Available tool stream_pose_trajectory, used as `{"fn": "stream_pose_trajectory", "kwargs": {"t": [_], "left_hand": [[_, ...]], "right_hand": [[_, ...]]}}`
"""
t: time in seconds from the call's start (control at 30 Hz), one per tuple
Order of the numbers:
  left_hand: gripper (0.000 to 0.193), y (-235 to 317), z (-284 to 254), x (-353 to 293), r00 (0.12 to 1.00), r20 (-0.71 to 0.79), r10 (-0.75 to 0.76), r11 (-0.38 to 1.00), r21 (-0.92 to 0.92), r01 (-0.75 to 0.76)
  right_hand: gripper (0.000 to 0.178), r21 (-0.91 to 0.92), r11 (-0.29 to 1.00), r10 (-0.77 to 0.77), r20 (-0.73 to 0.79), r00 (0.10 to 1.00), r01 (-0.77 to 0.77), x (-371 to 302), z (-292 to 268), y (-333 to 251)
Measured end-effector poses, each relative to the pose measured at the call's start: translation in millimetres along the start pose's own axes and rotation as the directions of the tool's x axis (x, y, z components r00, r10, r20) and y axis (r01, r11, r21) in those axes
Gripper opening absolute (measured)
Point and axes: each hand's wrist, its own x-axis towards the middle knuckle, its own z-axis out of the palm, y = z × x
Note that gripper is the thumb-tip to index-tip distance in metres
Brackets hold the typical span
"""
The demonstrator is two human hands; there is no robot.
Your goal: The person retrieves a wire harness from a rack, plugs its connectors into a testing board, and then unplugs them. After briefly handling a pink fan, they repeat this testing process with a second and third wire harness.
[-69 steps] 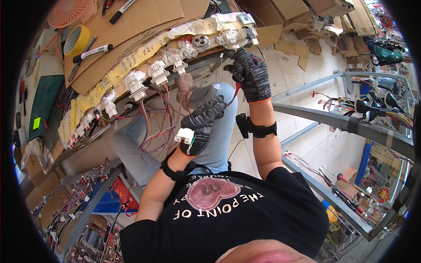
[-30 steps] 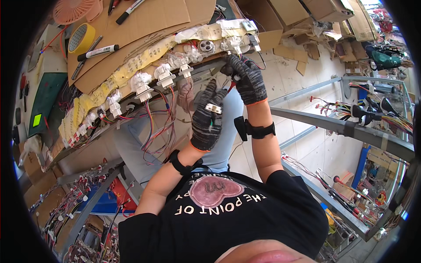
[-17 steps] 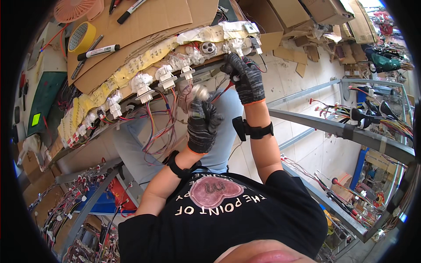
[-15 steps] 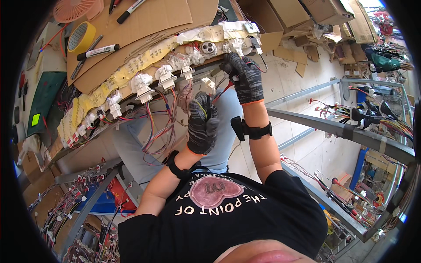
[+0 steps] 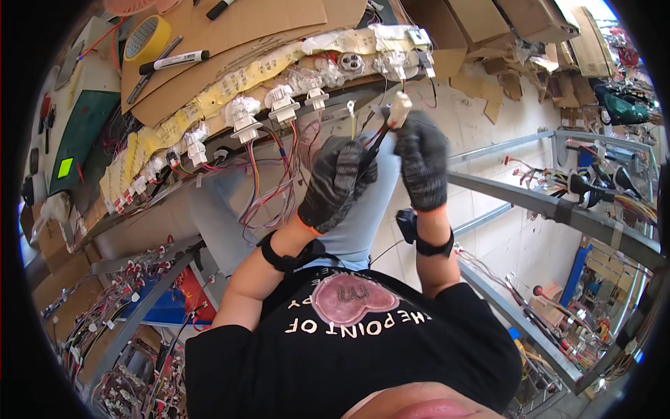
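My left hand (image 5: 338, 183), in a dark grey knit glove, is closed around a bundle of wires. A dark-sleeved cable (image 5: 372, 152) rises from its fingers, and a thin yellow-green wire with a small ring terminal (image 5: 351, 109) sticks up beside it. To the right, my gloved right hand (image 5: 423, 159) is partly blurred, its fingers closed at a white plug connector (image 5: 399, 110) with red and dark wires below it. Beyond both hands lies a board edge with a row of white connectors, including one wide socket (image 5: 282, 105), wrapped in yellow printed tape (image 5: 223, 98).
Cardboard sheets (image 5: 265, 21), a yellow tape roll (image 5: 146, 38) and a marker (image 5: 174, 61) lie on the bench. Metal frame rails (image 5: 530, 199) run at the right. Wire harnesses hang at the lower left (image 5: 91, 335) and right (image 5: 607, 185). Cardboard boxes stand at the far right.
My right hand has drawn back from the board's connector row. The white plug connector now stands at its fingertips, and the ring-terminal wire shows above my left hand. The view has shifted slightly.
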Motion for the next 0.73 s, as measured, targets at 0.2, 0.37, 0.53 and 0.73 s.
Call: {"fn": "stream_pose_trajectory", "kwargs": {"t": [0.2, 0.37, 0.53, 0.73], "left_hand": [[0.034, -32, -13, 22, 0.88, 0.09, 0.466, 0.719, 0.541, -0.436], [0.027, -19, -9, 17, 0.804, -0.114, 0.584, 0.71, 0.551, -0.437], [0.025, -13, -8, 10, 0.806, -0.136, 0.575, 0.7, 0.591, -0.4], [0.029, 7, -13, 3, 0.999, -0.031, 0.034, 0.999, 0.033, -0.033]], "right_hand": [[0.018, 0.493, 0.652, 0.391, 0.431, 0.813, -0.576, 30, 41, -3], [0.023, 0.54, 0.629, 0.437, 0.349, 0.829, -0.559, 40, 57, 6], [0.024, 0.405, 0.677, 0.508, 0.346, 0.789, -0.614, 38, 55, 13], [0.045, 0.663, 0.637, 0.326, 0.229, 0.917, -0.392, 21, 46, 4]]}}
